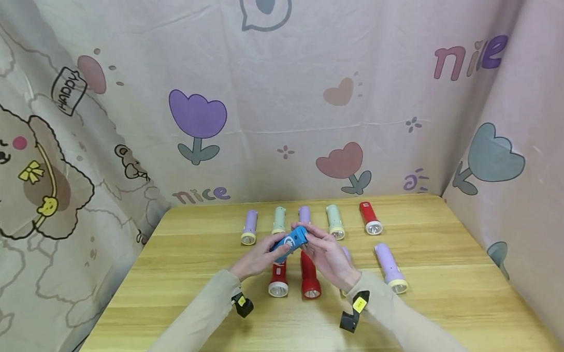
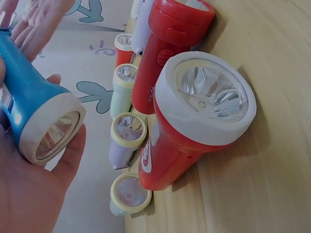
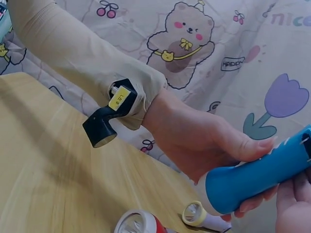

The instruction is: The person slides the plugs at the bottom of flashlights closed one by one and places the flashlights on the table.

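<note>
A blue flashlight (image 1: 289, 242) with a white-rimmed lens is held up over the table, tilted. My left hand (image 1: 259, 254) grips its body, the thumb lying along the side with the white print. At the tail end, my right hand (image 1: 328, 254) holds the flashlight between its fingers; part of that contact is hidden. In the left wrist view, the lens of the blue flashlight (image 2: 51, 127) faces down beside the left palm. The right wrist view shows a dark recess in its tail. Below the hands lie a red flashlight with a white rim (image 1: 278, 280) and an all-red flashlight (image 1: 310, 278).
Behind the hands, a row has a purple flashlight (image 1: 249, 226), pale green flashlights (image 1: 335, 221) and a red flashlight (image 1: 369, 216). Another purple flashlight (image 1: 390, 268) lies on the right. A printed curtain (image 1: 275, 93) surrounds the wooden table (image 1: 175, 296).
</note>
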`<state>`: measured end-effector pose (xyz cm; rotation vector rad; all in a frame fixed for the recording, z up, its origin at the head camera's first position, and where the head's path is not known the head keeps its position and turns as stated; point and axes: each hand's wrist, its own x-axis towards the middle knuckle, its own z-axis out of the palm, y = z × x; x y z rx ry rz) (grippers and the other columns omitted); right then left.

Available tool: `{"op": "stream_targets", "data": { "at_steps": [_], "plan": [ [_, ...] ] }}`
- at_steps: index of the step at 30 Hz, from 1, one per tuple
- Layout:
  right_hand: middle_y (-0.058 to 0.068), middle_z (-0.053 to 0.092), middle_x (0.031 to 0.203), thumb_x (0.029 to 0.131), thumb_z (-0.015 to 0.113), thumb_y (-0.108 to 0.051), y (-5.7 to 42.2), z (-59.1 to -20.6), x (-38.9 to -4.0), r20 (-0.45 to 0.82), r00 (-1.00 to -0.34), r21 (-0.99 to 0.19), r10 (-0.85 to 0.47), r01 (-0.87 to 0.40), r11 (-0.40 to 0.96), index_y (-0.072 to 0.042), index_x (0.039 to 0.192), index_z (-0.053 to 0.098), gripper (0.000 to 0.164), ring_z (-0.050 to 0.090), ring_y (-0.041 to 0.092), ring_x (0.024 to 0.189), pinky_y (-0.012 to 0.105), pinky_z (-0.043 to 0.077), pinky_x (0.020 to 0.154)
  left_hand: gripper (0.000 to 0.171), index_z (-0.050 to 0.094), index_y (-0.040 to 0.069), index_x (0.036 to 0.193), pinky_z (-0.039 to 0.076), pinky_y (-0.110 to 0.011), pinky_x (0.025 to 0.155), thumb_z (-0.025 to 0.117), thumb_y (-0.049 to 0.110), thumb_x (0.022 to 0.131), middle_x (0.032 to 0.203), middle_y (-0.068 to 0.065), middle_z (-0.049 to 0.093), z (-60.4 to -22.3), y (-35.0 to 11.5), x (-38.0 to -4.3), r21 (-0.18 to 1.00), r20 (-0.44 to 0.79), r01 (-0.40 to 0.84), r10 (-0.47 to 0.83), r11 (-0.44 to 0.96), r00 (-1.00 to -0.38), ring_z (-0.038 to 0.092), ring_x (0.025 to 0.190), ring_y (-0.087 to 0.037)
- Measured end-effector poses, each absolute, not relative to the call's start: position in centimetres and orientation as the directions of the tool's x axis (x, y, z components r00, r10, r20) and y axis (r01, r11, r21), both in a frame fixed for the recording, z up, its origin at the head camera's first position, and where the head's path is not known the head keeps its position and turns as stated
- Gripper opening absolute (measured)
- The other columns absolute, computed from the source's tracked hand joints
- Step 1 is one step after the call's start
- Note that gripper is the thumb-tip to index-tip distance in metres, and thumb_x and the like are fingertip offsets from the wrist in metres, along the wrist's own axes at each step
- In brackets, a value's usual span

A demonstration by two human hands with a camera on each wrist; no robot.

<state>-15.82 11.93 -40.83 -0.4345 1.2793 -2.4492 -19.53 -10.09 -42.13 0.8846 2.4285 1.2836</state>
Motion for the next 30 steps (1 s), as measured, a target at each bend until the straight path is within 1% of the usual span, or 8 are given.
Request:
{"op": "stream_targets", "data": {
  "at_steps": [3, 9, 13, 16, 20, 25, 27, 30],
  "plan": [
    [-0.008, 0.063, 0.137, 0.107, 0.042, -0.011, 11.9, -40.9, -15.8, 0.107, -0.893, -0.815, -0.438, 0.174, -0.552, -0.013, 0.145, 0.055, 0.04, 0.054, 0.008, 0.13, 0.022, 0.044, 0.112, 0.051, 0.047, 0.008, 0.148, 0.057, -0.044, 0.096, 0.046, 0.038, 0.107, 0.129, -0.017, 0.062, -42.1, -10.1, -19.6, 0.813, 0.06, 0.398, 0.618, 0.426, -0.784, 0.059, 0.109, -0.025],
    [-0.007, 0.062, 0.139, 0.107, 0.043, -0.012, 11.8, -40.9, -15.8, 0.09, -0.891, -0.813, -0.446, 0.193, -0.549, -0.019, 0.138, 0.062, 0.037, 0.053, 0.008, 0.13, 0.022, 0.043, 0.112, 0.049, 0.049, 0.008, 0.146, 0.057, -0.038, 0.091, 0.047, 0.037, 0.107, 0.126, -0.017, 0.062, -42.1, -10.2, -19.5, 0.812, 0.062, 0.392, 0.604, 0.433, -0.795, 0.058, 0.106, -0.025],
    [-0.007, 0.062, 0.14, 0.107, 0.044, -0.013, 11.5, -41.0, -15.8, 0.069, -0.895, -0.823, -0.441, 0.198, -0.532, -0.012, 0.147, 0.052, 0.041, 0.054, 0.006, 0.129, 0.02, 0.044, 0.112, 0.044, 0.054, 0.007, 0.14, 0.056, -0.031, 0.083, 0.047, 0.035, 0.107, 0.12, -0.017, 0.063, -42.3, -10.3, -19.4, 0.824, 0.082, 0.394, 0.602, 0.408, -0.794, 0.058, 0.101, -0.022],
    [-0.006, 0.062, 0.14, 0.107, 0.045, -0.012, 11.2, -41.1, -15.8, 0.063, -0.902, -0.816, -0.427, 0.2, -0.542, -0.009, 0.148, 0.05, 0.042, 0.055, 0.006, 0.127, 0.019, 0.045, 0.111, 0.041, 0.056, 0.006, 0.136, 0.055, -0.029, 0.081, 0.047, 0.033, 0.107, 0.116, -0.017, 0.064, -42.4, -10.4, -19.3, 0.831, 0.101, 0.397, 0.596, 0.389, -0.796, 0.057, 0.098, -0.02],
    [-0.005, 0.062, 0.139, 0.106, 0.046, -0.011, 10.9, -41.4, -15.8, 0.072, -0.907, -0.794, -0.416, 0.2, -0.574, -0.011, 0.144, 0.056, 0.039, 0.054, 0.008, 0.126, 0.02, 0.046, 0.11, 0.04, 0.058, 0.005, 0.134, 0.054, -0.029, 0.081, 0.048, 0.033, 0.107, 0.114, -0.016, 0.064, -42.4, -10.5, -19.3, 0.828, 0.12, 0.407, 0.588, 0.386, -0.8, 0.056, 0.097, -0.02],
    [-0.005, 0.063, 0.139, 0.106, 0.046, -0.01, 10.7, -41.5, -15.8, 0.072, -0.906, -0.777, -0.417, 0.211, -0.593, -0.022, 0.13, 0.068, 0.035, 0.054, 0.007, 0.127, 0.019, 0.045, 0.111, 0.038, 0.06, 0.006, 0.132, 0.052, -0.028, 0.08, 0.048, 0.031, 0.107, 0.112, -0.015, 0.065, -42.4, -10.7, -19.3, 0.815, 0.151, 0.438, 0.591, 0.379, -0.793, 0.056, 0.096, -0.018],
    [-0.005, 0.063, 0.137, 0.106, 0.045, -0.009, 10.6, -41.5, -15.8, 0.071, -0.905, -0.771, -0.419, 0.216, -0.599, -0.025, 0.123, 0.072, 0.035, 0.055, 0.007, 0.127, 0.019, 0.045, 0.111, 0.036, 0.06, 0.006, 0.131, 0.052, -0.027, 0.08, 0.048, 0.03, 0.107, 0.111, -0.015, 0.065, -42.6, -10.7, -19.3, 0.82, 0.155, 0.439, 0.594, 0.369, -0.789, 0.056, 0.095, -0.018],
    [-0.006, 0.063, 0.137, 0.106, 0.044, -0.008, 10.5, -41.6, -15.8, 0.074, -0.903, -0.766, -0.423, 0.22, -0.604, -0.026, 0.121, 0.073, 0.037, 0.055, 0.008, 0.128, 0.02, 0.044, 0.113, 0.034, 0.06, 0.007, 0.131, 0.053, -0.026, 0.08, 0.048, 0.028, 0.107, 0.112, -0.015, 0.065, -42.8, -10.7, -19.2, 0.827, 0.15, 0.43, 0.596, 0.361, -0.789, 0.056, 0.096, -0.018]
  ]
}}
